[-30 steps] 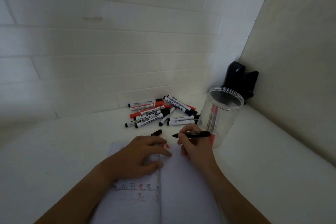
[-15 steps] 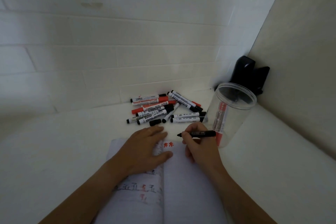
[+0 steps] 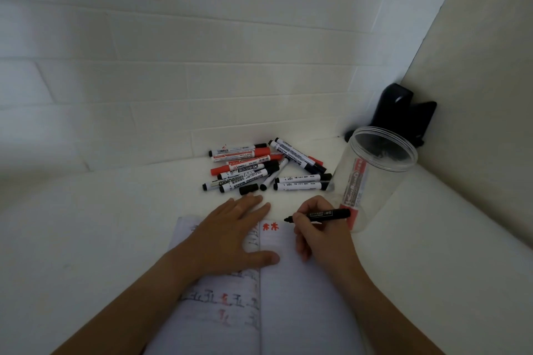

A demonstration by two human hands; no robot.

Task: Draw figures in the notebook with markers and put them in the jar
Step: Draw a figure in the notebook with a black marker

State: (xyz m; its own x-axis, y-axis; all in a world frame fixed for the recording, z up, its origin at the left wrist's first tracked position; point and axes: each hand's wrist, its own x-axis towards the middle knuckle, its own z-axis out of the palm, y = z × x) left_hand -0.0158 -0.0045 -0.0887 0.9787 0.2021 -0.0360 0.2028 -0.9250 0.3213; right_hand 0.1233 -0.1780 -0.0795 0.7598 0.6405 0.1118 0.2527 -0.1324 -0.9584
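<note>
Jar (image 3: 375,181) holds 1 red marker (image 3: 355,190).

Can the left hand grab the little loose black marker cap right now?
Probably yes. The left hand lies flat on the open notebook, and the small loose black marker cap sits on the table just beyond its fingertips, with nothing between them.
</note>
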